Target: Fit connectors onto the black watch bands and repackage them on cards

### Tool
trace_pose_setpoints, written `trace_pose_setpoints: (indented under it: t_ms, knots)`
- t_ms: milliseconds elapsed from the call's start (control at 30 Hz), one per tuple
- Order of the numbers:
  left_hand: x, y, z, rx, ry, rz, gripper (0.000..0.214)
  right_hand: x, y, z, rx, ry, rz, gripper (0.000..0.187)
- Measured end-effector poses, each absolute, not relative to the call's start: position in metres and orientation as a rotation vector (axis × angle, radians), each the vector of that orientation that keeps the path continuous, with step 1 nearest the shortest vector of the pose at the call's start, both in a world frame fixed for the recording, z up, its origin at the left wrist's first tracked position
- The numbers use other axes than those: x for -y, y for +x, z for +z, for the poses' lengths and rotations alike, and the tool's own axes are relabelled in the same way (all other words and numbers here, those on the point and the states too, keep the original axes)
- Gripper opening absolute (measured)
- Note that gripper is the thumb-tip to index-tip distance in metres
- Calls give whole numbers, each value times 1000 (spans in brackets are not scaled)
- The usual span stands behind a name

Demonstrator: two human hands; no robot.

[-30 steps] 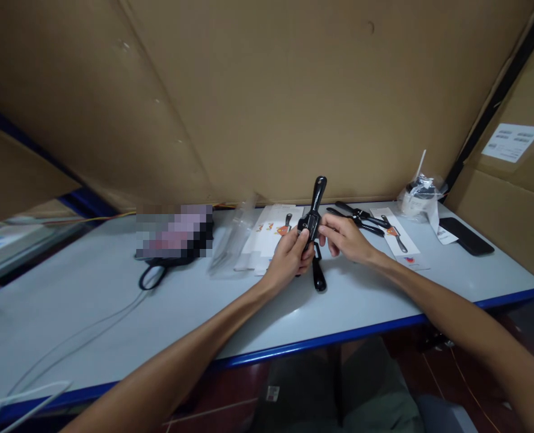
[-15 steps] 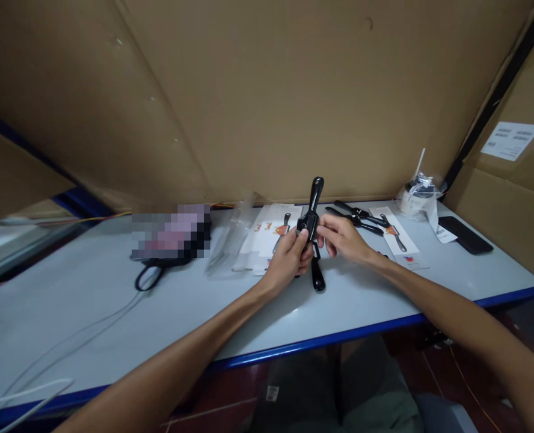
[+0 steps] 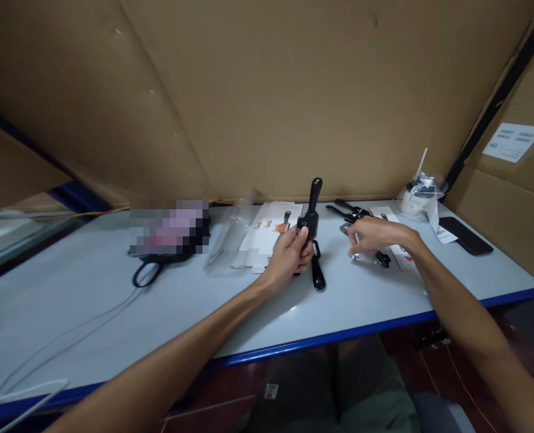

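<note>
My left hand (image 3: 290, 255) is closed round the head of a black long-handled tool (image 3: 313, 207), held upright above the white table (image 3: 159, 300). One handle points up, the other (image 3: 316, 273) hangs down to the tabletop. My right hand (image 3: 371, 236) is curled over small parts on the table to the right: a small metal piece (image 3: 353, 255) and a black piece (image 3: 383, 259) lie at its fingertips. Whether those fingers grip anything is hidden.
More black tools (image 3: 349, 210) lie behind the right hand beside printed cards (image 3: 269, 234). A clear bag (image 3: 231, 234), black scissors (image 3: 146, 272), a bagged cup (image 3: 418, 195) and a phone (image 3: 465, 236) sit along the back. White cables (image 3: 46, 367) trail at left. Cardboard walls surround the table.
My right hand left the held tool and moved right and down onto the small parts on the table. The left hand kept the tool upright in place.
</note>
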State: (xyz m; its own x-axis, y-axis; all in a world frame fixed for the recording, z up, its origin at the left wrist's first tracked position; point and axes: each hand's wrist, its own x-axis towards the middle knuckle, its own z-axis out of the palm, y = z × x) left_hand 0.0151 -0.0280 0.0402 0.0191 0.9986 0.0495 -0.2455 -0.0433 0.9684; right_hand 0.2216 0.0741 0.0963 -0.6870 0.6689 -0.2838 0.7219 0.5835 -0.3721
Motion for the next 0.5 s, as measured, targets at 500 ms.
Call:
trace_pose_setpoints:
  t_ms: [500]
  knots:
    - [30,18,39,-965,1018,1218,45,-69,208,95,-2824,994,-1529,13]
